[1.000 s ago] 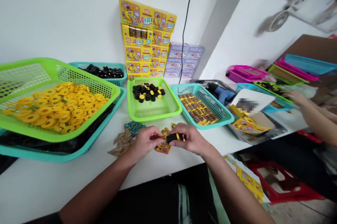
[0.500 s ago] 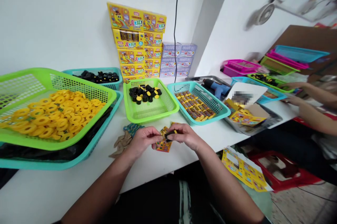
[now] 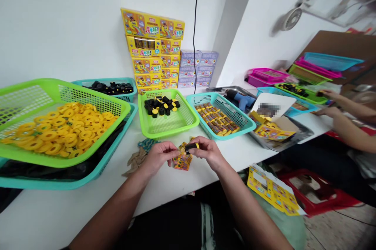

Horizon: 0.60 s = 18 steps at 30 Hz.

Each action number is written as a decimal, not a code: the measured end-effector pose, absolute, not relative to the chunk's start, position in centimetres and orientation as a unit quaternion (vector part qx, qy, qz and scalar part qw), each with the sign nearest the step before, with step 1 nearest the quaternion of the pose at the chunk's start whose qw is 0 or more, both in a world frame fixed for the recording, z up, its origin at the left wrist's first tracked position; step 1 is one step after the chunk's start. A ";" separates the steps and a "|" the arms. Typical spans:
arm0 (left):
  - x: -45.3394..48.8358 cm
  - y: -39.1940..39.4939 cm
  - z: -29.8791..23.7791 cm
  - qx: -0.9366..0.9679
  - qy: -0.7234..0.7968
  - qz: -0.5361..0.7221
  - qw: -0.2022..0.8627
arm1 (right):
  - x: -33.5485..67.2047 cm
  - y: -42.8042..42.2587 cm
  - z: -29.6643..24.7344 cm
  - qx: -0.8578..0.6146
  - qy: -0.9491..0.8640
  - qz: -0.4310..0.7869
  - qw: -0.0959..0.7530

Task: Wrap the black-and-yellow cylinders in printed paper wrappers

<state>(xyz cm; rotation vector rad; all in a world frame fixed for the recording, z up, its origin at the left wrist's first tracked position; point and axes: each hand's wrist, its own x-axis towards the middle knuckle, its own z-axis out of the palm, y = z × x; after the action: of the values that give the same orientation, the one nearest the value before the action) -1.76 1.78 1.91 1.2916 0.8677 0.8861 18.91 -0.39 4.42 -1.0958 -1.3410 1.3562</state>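
Tube [image 3: 192, 148], black, yellow band at its right end: one, held above the table [image 3: 223, 156], inward of the front edge. Long axis roughly along that edge, right end slightly raised.

Right hand [image 3: 209, 153]: nearer to the tube; thumb and fingers gripping it by the banded end.

Left hand [image 3: 161, 156]: thumb and forefinger drawn together at the tube's plain left end, which points towards them; whether they pinch anything is too small to tell.

Printed labels [image 3: 182, 163], bright: loose on the table beneath the tube.

Cloth [image 3: 137, 160], beige: on the table, left of the labels.

Green basket [image 3: 155, 131]: beyond the hands, towards the table's back edge; black caps [image 3: 158, 105] inside.
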 end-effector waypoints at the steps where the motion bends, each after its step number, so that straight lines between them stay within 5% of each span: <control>1: -1.8 1.8 1.8 0.559 0.379 0.385 0.628 | 18.9 -0.5 4.4 -0.443 -0.545 0.544 0.458; 18: -1.2 1.5 1.4 0.535 0.380 0.397 0.642 | 19.3 -1.0 3.7 -0.486 -0.678 0.400 0.379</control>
<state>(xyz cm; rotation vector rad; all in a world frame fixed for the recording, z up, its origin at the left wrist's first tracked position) -1.19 1.47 1.40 1.2183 0.8655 0.9048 19.28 -1.02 3.66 -1.2405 -1.7332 1.0223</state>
